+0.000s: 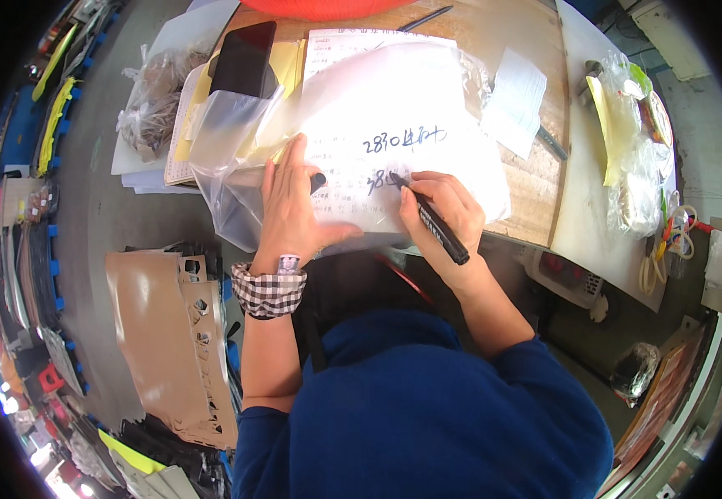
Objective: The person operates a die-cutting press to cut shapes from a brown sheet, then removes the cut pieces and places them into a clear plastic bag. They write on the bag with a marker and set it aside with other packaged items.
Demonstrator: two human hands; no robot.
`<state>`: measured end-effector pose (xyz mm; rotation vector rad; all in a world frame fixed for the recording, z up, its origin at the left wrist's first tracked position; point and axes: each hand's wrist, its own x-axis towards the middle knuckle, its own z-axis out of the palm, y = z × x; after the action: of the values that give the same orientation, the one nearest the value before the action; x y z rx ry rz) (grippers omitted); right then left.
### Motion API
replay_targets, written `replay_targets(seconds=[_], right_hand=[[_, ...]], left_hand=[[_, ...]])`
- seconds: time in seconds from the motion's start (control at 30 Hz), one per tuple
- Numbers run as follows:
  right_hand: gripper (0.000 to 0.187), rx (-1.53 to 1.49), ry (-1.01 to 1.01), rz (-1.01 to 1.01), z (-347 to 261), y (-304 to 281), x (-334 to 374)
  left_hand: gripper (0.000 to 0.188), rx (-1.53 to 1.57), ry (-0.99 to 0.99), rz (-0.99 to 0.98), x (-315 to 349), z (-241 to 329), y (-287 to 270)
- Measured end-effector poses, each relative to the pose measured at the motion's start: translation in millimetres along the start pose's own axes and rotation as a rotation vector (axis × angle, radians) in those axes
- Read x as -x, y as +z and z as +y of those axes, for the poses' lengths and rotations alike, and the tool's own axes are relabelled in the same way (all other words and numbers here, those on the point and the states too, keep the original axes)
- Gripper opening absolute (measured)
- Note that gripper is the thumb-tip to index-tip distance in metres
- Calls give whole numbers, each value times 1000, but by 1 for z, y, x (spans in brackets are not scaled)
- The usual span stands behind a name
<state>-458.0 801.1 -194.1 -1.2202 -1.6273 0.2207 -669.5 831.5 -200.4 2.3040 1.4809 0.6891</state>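
Observation:
My right hand (448, 212) is closed around a black marker (442, 233), its tip touching a clear plastic bag (427, 96). Two lines of dark handwriting (403, 141) run across the bag, the lower one ending at the tip. Flat on the bag's left part lies my left hand (290, 200), fingers stretched and thumb spread to the right. A black marker cap (318, 181) pokes out beside its index finger; whether the fingers grip it is hidden. Printed sheets (336, 51) show under and above the bag. A checked scrunchie (269, 289) circles my left wrist.
A black phone (244, 60) rests on yellow papers at the upper left, near bagged brown pieces (155, 108). A pen (425, 18), a paper slip (515, 100) and a dark stick (552, 143) lie on the wooden table (536, 195). Scissors (677, 237) hang at right.

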Motion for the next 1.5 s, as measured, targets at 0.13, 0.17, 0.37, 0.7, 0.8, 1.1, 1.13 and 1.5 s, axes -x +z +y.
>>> replay_targets(seconds=[0.13, 0.17, 0.37, 0.7, 0.8, 1.1, 1.13, 1.5], right_hand=[[14, -11, 60, 49, -5, -2, 1], [14, -33, 26, 31, -7, -4, 2], [13, -144, -37, -61, -16, -6, 8], [13, -130, -21, -39, -13, -7, 11], [13, -42, -24, -44, -12, -7, 10], [14, 14, -67, -7, -10, -2, 12], [15, 32, -73, -14, -10, -3, 12], [7, -72, 269, 11, -2, -27, 2]], left_hand=[[118, 27, -3, -7, 1, -1, -1], [112, 34, -3, -7, 1, -1, -1], [87, 44, 23, 14, 2, -5, 2], [90, 32, 18, 16, 2, -4, 3], [90, 19, 30, 20, 2, -4, 3], [86, 24, 39, 25, 2, -5, 3], [86, 30, 37, 24, 2, -5, 3], [84, 18, 35, 33, 2, -6, 4]])
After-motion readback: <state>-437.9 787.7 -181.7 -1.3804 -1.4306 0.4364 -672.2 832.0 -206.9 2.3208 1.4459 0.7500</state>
